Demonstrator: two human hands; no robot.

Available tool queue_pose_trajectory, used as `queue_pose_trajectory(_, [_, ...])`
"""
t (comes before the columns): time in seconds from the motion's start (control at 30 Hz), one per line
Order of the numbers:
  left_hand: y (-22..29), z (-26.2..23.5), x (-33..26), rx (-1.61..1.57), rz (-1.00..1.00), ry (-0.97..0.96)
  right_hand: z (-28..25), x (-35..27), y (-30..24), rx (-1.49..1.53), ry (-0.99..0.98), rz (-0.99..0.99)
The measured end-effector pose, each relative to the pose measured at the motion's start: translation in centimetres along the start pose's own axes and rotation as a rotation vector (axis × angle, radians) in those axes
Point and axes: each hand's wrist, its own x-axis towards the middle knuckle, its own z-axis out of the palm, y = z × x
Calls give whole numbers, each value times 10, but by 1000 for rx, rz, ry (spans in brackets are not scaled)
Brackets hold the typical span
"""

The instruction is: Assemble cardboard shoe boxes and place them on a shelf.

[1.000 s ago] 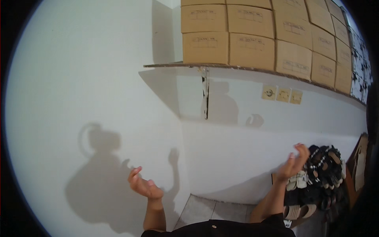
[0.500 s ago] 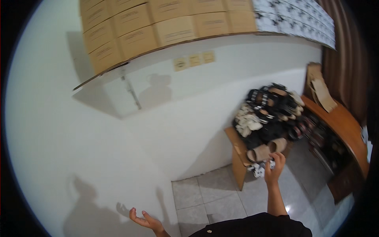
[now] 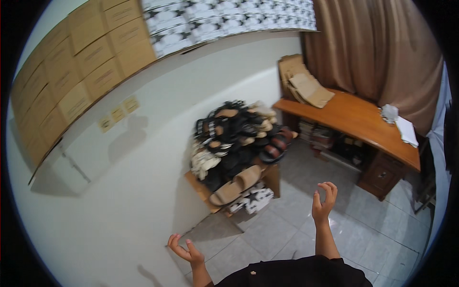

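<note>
Both hands are raised in front of me with nothing in them. My left hand (image 3: 186, 249), at the lower left, has its fingers curved and apart, close by the white wall. My right hand (image 3: 325, 201) hangs over the tiled floor with its thumb and fingers spread in a loose curl. Between and beyond them stands a small wooden table (image 3: 195, 190) heaped with a pile of dark sandals and shoes (image 3: 234, 138). At its near edge lies a pair of tan slides (image 3: 237, 185), nearest to my hands but touched by neither. Under them is a white box with dark star shapes (image 3: 258, 200).
A shelf on the left wall carries brown cardboard boxes (image 3: 95, 60) and patterned white boxes (image 3: 224, 24). At the back right is a wooden desk (image 3: 349, 115) with flattened cardboard (image 3: 308, 88) and white paper (image 3: 406, 131) on it. A brown curtain (image 3: 363, 48) hangs behind.
My view has swung to the right, so the sandal pile and desk sit further left in it. My right hand now appears over the floor instead of in front of the slides.
</note>
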Motion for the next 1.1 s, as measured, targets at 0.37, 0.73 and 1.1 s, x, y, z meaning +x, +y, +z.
queue_pose_trajectory(0.37, [148,348,-86,-228,230,-560,-63,124,174,-304,-26,-3])
queue_pose_trajectory(0.73, [125,616,-99,51,290,-729,28,238,322,-561,-285,268])
queue_pose_trajectory(1.1, [96,914,-129,57,409,-1304,141,344,522,-688,-681,399])
